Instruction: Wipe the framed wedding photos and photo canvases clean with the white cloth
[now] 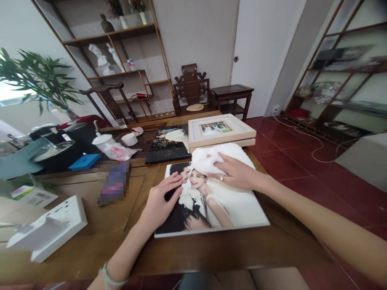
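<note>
Wooden table (211, 251), photo panel (242, 211) beneath left grip (161, 201), unclenched, right grip (240, 174) grasping white cloth (232, 152).

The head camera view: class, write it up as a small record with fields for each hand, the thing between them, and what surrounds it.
left hand: fingers spread on the left part of the photo panel
right hand: on a white cloth at the panel's far side; grip unclear
panel: flat on the wooden table, printed with two people
beyond panel: darker photo panel; pale-framed picture to its right
left side of table: white power strip, blue block
floor: red tiles
</note>
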{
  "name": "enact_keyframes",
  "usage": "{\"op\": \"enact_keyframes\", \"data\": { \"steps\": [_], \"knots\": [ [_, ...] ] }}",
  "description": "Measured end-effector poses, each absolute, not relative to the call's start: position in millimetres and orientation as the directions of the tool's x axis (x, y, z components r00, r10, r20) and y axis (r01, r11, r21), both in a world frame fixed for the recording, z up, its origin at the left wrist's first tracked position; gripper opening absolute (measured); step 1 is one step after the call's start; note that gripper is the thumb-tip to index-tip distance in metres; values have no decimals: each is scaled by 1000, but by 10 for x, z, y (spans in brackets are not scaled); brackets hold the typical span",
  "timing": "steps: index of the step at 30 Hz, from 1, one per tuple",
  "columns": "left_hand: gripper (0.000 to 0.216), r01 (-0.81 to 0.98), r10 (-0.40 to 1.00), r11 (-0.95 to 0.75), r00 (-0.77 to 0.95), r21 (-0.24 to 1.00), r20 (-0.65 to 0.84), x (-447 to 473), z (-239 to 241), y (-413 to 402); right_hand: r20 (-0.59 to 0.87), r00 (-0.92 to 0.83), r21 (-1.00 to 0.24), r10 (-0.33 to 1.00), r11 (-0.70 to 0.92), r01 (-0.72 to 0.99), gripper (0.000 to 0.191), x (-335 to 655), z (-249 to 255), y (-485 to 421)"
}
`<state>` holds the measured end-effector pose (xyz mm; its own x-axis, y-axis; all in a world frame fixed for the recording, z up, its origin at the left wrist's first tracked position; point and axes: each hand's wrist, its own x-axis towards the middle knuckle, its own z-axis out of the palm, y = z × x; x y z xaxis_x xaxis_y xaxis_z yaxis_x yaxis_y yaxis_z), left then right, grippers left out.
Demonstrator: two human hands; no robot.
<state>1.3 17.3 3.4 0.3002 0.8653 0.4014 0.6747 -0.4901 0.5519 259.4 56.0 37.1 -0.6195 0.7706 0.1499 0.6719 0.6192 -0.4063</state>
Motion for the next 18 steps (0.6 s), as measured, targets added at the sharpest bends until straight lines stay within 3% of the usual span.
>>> {"op": "enact_keyframes", "data": {
  "steps": [3,6,13,18],
  "knots": [
    [26,676,867,-486,296,554,400,5,31,175,203,-565,-391,800,595,702,40,2580,345,594],
    [26,676,863,-491,291,550,413,10,20,179,208,-633,-337,745,662,669,31,2565,363,387],
    [26,695,865,-484,286,532,413,29,6,190,61,-820,-366,568,778,512,15,2442,392,-562],
    [27,691,857,-500,309,522,412,9,4,190,134,-793,-400,595,765,506,25,2448,404,-462]
  ]
}}
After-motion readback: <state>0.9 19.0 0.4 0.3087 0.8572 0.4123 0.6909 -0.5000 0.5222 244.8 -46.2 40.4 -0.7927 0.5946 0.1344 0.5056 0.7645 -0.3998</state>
